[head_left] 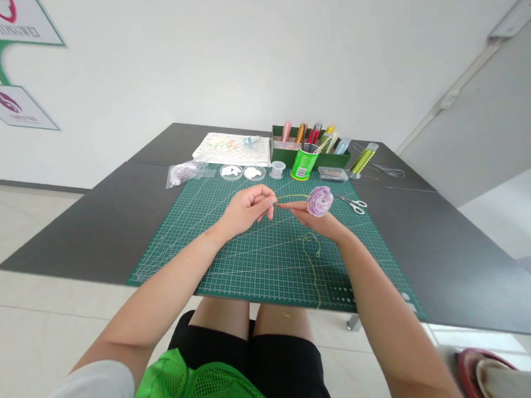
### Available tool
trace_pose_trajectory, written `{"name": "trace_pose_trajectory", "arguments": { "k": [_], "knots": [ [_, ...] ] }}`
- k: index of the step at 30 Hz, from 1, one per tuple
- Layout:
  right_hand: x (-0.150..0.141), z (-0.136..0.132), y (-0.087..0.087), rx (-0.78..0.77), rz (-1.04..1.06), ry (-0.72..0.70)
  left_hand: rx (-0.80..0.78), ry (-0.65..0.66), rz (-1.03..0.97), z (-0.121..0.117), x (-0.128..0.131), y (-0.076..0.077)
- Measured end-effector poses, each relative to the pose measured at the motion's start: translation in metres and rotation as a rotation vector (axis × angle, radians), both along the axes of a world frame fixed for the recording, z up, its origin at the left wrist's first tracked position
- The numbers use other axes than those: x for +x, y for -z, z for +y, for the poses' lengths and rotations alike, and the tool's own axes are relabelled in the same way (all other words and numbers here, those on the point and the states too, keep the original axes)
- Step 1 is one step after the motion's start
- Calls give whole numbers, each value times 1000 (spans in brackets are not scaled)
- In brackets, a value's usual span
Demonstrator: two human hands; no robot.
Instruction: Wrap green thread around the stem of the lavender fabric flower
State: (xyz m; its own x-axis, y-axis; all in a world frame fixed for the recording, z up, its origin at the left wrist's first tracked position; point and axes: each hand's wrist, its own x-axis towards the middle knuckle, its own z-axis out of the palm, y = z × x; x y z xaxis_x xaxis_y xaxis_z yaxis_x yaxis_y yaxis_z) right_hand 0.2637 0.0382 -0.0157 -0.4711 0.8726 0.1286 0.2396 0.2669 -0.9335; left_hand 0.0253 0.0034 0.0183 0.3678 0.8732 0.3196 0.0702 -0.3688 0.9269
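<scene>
My right hand (315, 219) holds a purple fabric flower (320, 200) on a thin stem above the green cutting mat (226, 245). My left hand (248, 209) is closed in a pinch on the stem's end and on a yellow-green thread (293, 196) that arcs up to the flower. More of the thread (312, 260) trails loosely down over the mat toward its front edge. The two hands meet fingertip to fingertip near the mat's middle.
Scissors (354, 203) lie just right of the flower. Behind are a green can (304, 162), a green box of tubes (312, 144), small round dishes (242, 172), a thread spool (277, 169), a plastic bag (184, 173), patterned paper (233, 148) and a bead tube (363, 160).
</scene>
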Motion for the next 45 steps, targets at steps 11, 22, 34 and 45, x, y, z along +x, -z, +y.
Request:
{"name": "trace_pose_trajectory", "arguments": {
  "k": [11, 22, 34, 45],
  "knots": [
    [-1, -11, -13, -12, -226, -189, 99, -332, -3, 18, -8, 14],
    [2, -18, -22, -109, -117, -391, 198, -459, 295, 21, -12, 18],
    [16, -29, -38, -121, 198, -282, 243, -149, 718, 8, 3, 23],
    [20, -13, -28, -29, 313, -94, 17, 182, 465, -3, 14, 20]
  ]
}}
